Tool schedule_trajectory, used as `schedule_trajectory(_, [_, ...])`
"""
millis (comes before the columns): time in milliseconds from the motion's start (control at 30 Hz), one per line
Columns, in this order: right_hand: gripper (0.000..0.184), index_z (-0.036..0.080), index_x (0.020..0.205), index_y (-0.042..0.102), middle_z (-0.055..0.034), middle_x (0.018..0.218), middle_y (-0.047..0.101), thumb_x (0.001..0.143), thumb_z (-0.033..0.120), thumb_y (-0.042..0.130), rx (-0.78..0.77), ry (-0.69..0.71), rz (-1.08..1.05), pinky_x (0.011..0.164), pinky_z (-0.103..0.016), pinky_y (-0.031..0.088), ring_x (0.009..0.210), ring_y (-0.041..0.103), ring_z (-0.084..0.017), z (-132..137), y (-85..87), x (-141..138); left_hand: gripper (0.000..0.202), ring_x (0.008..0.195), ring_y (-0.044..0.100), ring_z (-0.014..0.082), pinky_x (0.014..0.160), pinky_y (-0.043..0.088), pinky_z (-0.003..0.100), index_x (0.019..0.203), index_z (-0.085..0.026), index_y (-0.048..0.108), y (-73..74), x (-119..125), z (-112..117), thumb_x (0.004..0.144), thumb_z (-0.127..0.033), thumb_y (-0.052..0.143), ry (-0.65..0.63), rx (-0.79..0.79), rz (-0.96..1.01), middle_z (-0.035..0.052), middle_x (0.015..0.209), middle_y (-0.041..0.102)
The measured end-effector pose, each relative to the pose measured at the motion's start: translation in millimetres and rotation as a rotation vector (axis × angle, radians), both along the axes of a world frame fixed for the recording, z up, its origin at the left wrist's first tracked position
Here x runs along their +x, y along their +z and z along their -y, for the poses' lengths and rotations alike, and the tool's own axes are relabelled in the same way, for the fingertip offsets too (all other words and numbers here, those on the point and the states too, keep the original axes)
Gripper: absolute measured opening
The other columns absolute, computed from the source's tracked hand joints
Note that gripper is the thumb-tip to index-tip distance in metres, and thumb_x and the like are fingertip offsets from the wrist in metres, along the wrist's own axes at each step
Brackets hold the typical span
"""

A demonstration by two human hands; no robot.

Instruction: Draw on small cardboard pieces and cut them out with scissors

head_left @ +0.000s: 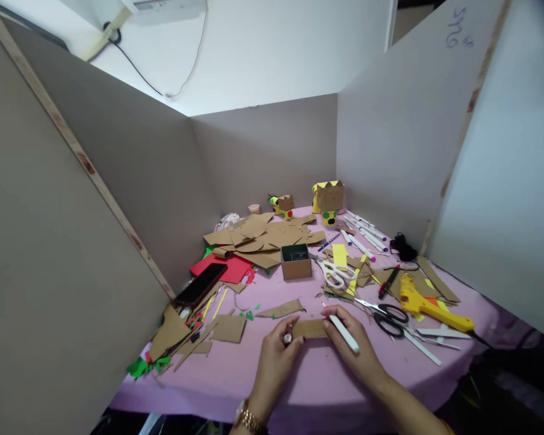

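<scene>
Left hand [275, 349], curled, pinches one end of a cardboard strip [310, 329] over the pink cloth [236, 377]; right hand [363, 343], curled, holds the other end and a white marker [346, 334] — a slip could mark it. Black scissors [379, 309] lie near — a sideways sweep risks contact.

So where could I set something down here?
Bare cloth lies left of the left hand, in front of the cardboard square; also between the small box and torn strip. Crowded: around the glue gun and cardboard pile.
</scene>
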State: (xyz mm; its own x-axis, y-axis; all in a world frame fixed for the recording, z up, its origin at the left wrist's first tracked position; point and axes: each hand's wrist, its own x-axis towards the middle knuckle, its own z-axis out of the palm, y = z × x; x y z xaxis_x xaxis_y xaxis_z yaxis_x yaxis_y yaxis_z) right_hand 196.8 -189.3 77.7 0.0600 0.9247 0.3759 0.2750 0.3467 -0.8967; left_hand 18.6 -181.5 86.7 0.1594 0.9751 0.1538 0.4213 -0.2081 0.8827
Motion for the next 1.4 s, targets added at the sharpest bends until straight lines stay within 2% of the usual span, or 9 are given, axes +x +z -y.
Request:
schedule_trajectory(167, [0.017, 0.020, 0.093, 0.055, -0.0048, 0.086, 0.063, 0.088, 0.034, 0.048, -0.001, -0.011, 0.001, 0.073, -0.030, 0.047, 0.083, 0.061, -0.023, 1.7, -0.4, 0.5, 0.040, 0.105, 0.060, 0.0223, 0.092, 0.043, 0.032, 0.114, -0.015, 0.061, 2.7, 0.4, 0.7, 0.074, -0.019, 0.058, -0.011, -0.001, 0.001, 0.0088, 0.114, 0.068])
schedule_trajectory(333, [0.020, 0.019, 0.101, 0.052, -0.0082, 0.095, 0.062, 0.089, 0.034, 0.046, -0.016, -0.085, -0.014, 0.081, -0.035, 0.045, 0.091, 0.060, -0.025, 2.7, -1.8, 3.5, 0.035, 0.100, 0.061, 0.0232, 0.089, 0.044, 0.032, 0.108, -0.015, 0.063, 3.4, -0.1, 0.8, 0.074, -0.018, 0.058, -0.032, -0.003, -0.010, 0.0090, 0.109, 0.069])
schedule_trajectory(467, [0.018, 0.020, 0.100, 0.052, -0.0073, 0.094, 0.064, 0.088, 0.032, 0.048, -0.019, -0.041, 0.000, 0.077, -0.032, 0.047, 0.088, 0.062, -0.023, 2.1, -0.2, 2.1, 0.030, 0.092, 0.063, 0.0214, 0.082, 0.046, 0.030, 0.103, -0.017, 0.063, 1.1, -0.2, 1.0, 0.074, -0.017, 0.057, -0.049, 0.008, -0.006, 0.0064, 0.100, 0.071])
schedule_trajectory(600, [0.015, 0.019, 0.095, 0.056, -0.0045, 0.083, 0.064, 0.087, 0.030, 0.049, -0.017, 0.018, 0.028, 0.069, -0.029, 0.048, 0.079, 0.062, -0.022, 1.2, 1.2, -0.3, 0.030, 0.091, 0.063, 0.0201, 0.081, 0.046, 0.028, 0.102, -0.017, 0.063, 1.8, 0.8, 1.2, 0.073, -0.016, 0.058, -0.052, 0.022, -0.015, 0.0052, 0.098, 0.070])
schedule_trajectory(800, [0.015, 0.019, 0.094, 0.057, -0.0035, 0.079, 0.063, 0.085, 0.028, 0.049, -0.022, 0.030, 0.036, 0.065, -0.029, 0.046, 0.073, 0.060, -0.021, 2.4, 0.5, 1.6, 0.031, 0.084, 0.063, 0.0194, 0.075, 0.047, 0.027, 0.109, -0.016, 0.062, 5.2, -0.9, 1.4, 0.082, -0.025, 0.052, -0.057, 0.037, -0.061, 0.0060, 0.094, 0.071])
schedule_trajectory(1000, [0.013, 0.019, 0.090, 0.060, -0.0022, 0.076, 0.063, 0.082, 0.028, 0.053, -0.047, 0.037, 0.021, 0.063, -0.029, 0.046, 0.069, 0.060, -0.021, 3.3, 1.3, 2.9, 0.030, 0.092, 0.061, 0.0196, 0.084, 0.043, 0.027, 0.102, -0.017, 0.068, 10.4, -2.7, 5.9, 0.073, -0.017, 0.063, -0.114, 0.053, -0.167, 0.0060, 0.100, 0.070])
schedule_trajectory(1167, [0.022, 0.020, 0.097, 0.060, -0.0058, 0.089, 0.064, 0.086, 0.038, 0.052, -0.096, -0.055, -0.057, 0.078, -0.033, 0.045, 0.088, 0.059, -0.024, 5.5, 5.6, 4.6, 0.021, 0.080, 0.059, 0.0198, 0.075, 0.043, 0.029, 0.093, -0.019, 0.071, 10.2, -0.3, 8.1, 0.074, -0.017, 0.063, -0.129, 0.077, -0.262, 0.0043, 0.084, 0.065])
schedule_trajectory(1300, [0.028, 0.021, 0.077, 0.056, 0.0000, 0.065, 0.057, 0.088, 0.045, 0.047, -0.227, -0.087, -0.148, 0.058, -0.028, 0.044, 0.062, 0.055, -0.018, 11.7, 3.0, 10.2, 0.023, 0.083, 0.058, 0.0198, 0.075, 0.044, 0.030, 0.099, -0.020, 0.068, 7.8, 0.6, 9.1, 0.079, -0.017, 0.058, -0.135, 0.107, -0.355, 0.0042, 0.086, 0.060])
schedule_trajectory(1400, [0.029, 0.020, 0.089, 0.054, 0.0006, 0.065, 0.059, 0.087, 0.048, 0.048, -0.317, -0.032, -0.213, 0.053, -0.026, 0.043, 0.057, 0.053, -0.015, 15.1, -5.6, 13.8, 0.030, 0.084, 0.058, 0.0212, 0.076, 0.046, 0.032, 0.109, -0.019, 0.063, 5.7, 0.1, 9.4, 0.080, -0.017, 0.058, -0.145, 0.116, -0.430, 0.0056, 0.089, 0.061])
